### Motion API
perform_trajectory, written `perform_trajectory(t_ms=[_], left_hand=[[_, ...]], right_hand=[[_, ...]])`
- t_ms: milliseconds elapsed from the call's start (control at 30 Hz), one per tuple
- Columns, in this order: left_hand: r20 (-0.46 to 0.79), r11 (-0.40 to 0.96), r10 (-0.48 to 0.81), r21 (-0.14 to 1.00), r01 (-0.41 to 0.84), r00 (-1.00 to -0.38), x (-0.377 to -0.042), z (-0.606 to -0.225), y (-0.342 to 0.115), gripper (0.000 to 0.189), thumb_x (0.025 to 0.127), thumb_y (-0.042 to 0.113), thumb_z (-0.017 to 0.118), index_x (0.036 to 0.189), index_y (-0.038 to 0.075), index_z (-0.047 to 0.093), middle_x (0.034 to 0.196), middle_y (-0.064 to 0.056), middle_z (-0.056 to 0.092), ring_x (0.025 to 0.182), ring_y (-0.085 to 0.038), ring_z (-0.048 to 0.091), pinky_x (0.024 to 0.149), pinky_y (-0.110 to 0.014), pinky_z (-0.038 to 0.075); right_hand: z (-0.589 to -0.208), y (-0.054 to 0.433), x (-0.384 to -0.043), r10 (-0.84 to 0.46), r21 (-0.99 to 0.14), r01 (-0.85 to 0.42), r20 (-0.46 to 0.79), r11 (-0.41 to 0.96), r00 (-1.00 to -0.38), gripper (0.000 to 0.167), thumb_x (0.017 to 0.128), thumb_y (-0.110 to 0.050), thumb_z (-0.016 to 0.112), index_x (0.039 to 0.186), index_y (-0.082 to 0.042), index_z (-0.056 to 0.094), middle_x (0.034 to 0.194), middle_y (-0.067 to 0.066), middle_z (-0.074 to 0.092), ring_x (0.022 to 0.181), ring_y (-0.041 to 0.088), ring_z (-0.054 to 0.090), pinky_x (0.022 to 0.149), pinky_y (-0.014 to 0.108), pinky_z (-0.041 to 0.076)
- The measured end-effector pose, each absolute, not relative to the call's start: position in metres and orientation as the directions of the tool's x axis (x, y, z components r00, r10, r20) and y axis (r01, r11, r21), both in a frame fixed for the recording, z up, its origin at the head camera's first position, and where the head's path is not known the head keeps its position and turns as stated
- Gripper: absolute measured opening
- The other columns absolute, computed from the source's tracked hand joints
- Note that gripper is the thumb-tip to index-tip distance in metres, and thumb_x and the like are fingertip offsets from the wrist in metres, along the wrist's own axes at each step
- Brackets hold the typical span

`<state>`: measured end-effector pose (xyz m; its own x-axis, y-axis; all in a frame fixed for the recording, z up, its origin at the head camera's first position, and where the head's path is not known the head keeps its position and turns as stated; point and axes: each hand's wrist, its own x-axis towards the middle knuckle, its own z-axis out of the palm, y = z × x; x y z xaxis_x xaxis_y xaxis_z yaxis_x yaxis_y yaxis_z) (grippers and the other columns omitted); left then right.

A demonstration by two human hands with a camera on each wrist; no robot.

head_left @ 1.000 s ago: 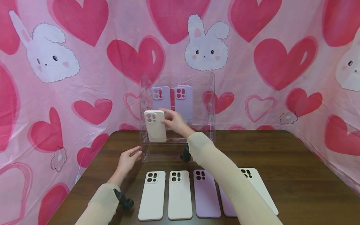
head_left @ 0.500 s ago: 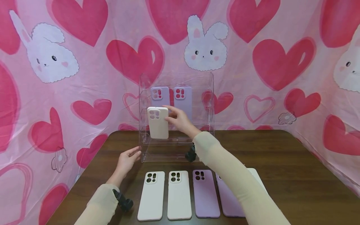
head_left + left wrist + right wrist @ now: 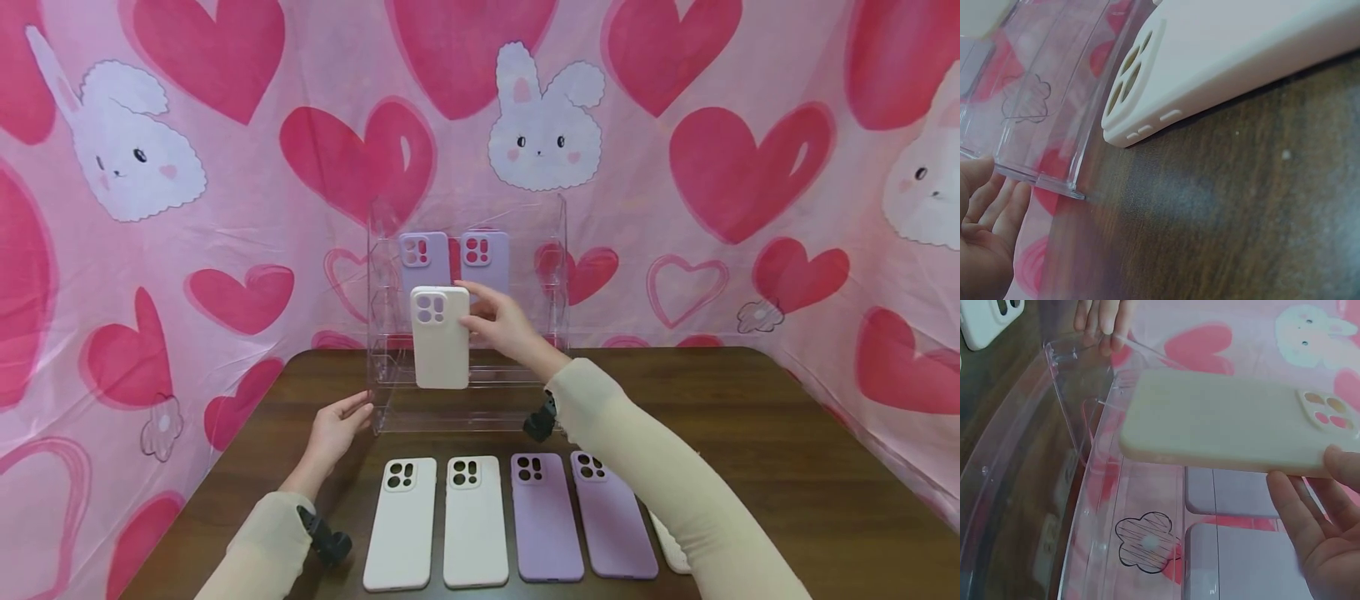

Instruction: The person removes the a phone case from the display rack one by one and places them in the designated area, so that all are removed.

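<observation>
Cream case [image 3: 441, 354] in right hand [image 3: 504, 323]; purple tabletop cases [image 3: 547, 533] only in head view

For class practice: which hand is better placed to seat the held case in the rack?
Likely the right hand: it pinches the cream case; the left hand, at the clear rack, holds no case.

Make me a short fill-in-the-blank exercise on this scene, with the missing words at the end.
1. The right hand holds a pale phone case near the end with the ____ cutouts.
2. Both cases standing in the clear rack are ____ in colour.
3. The left hand is at the rack's ____ side, as the person sees it.
4. On the table, left of the purple cases lying there, are exactly ____ white cases.

Missing words: camera; purple; left; two.
</observation>
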<state>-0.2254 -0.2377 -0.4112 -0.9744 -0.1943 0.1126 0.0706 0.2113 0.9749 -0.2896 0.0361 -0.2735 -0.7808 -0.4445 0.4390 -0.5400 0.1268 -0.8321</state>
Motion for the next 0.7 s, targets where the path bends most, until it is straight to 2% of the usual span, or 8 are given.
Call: perform_trajectory(t_ms=[233,433,700], left_hand=[[0.121,0.219,-0.186,0.973,0.079,-0.975,-0.224,-0.411,-0.238,0.037,0.093,0.002,0.053,0.127,-0.012,0.047,0.125,-0.027,0.049,0.109,-0.037,0.052,0.081,-0.027,0.053],[0.117,0.226,-0.188,0.971,0.073,-0.975,-0.223,-0.411,-0.237,0.037,0.093,0.003,0.053,0.126,-0.012,0.047,0.125,-0.028,0.048,0.109,-0.036,0.052,0.081,-0.027,0.053],[0.109,0.229,-0.190,0.971,0.064,-0.976,-0.224,-0.411,-0.238,0.038,0.093,0.004,0.053,0.127,-0.012,0.047,0.126,-0.027,0.048,0.110,-0.036,0.052,0.081,-0.028,0.052]], right_hand=[[-0.280,0.063,-0.277,-0.455,-0.872,-0.468,0.362,0.144,-0.814,0.055,0.087,-0.004,0.062,0.138,-0.012,0.042,0.104,0.015,0.063,0.090,0.026,0.062,0.069,0.038,0.057],[-0.287,0.093,-0.274,-0.422,-0.883,-0.455,0.370,0.117,-0.827,0.055,0.087,-0.003,0.061,0.138,-0.009,0.042,0.104,0.021,0.062,0.090,0.030,0.062,0.073,0.052,0.053],[-0.289,0.137,-0.269,-0.372,-0.889,-0.444,0.376,0.115,-0.849,0.056,0.087,0.000,0.060,0.138,-0.007,0.039,0.110,0.027,0.059,0.089,0.028,0.063,0.072,0.051,0.054]])
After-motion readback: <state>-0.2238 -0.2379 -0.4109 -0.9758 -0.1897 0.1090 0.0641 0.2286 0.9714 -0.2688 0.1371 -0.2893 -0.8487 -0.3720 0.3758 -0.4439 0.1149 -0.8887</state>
